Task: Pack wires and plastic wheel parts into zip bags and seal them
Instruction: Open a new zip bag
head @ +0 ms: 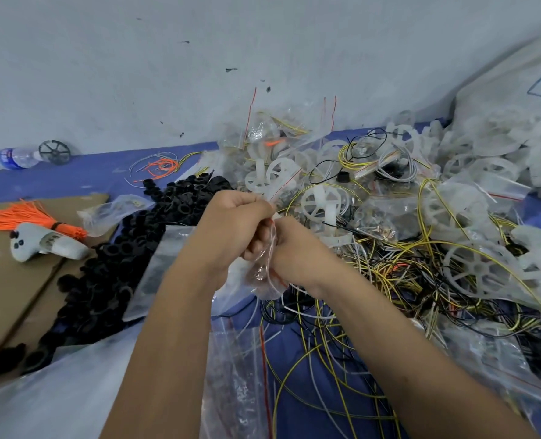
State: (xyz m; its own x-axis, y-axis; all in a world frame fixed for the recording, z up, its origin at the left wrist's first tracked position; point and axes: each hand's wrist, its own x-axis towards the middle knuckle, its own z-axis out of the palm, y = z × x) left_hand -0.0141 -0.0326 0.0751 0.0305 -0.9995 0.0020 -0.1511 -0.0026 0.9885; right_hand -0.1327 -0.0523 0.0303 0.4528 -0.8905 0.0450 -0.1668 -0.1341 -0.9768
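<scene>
Left hand (235, 221): fingers curled, pinching the top edge of a small clear zip bag (264, 270).
Right hand (291, 248): fingers curled round the same bag from the other side, knuckles touching the left hand.
Zip bag: hangs between both hands, above the blue table (57, 182); its contents are too blurred to tell.
Right of the hands: tangled yellow, black and white wires (373, 280) mixed with white plastic wheels (321, 204) and filled bags.
Left of the hands: heap of black rings (129, 248), cardboard (6, 286), orange tie bundle (19, 217), water bottle (15, 158).
In front, lower: empty zip bags (237, 375) partly under the forearms.
</scene>
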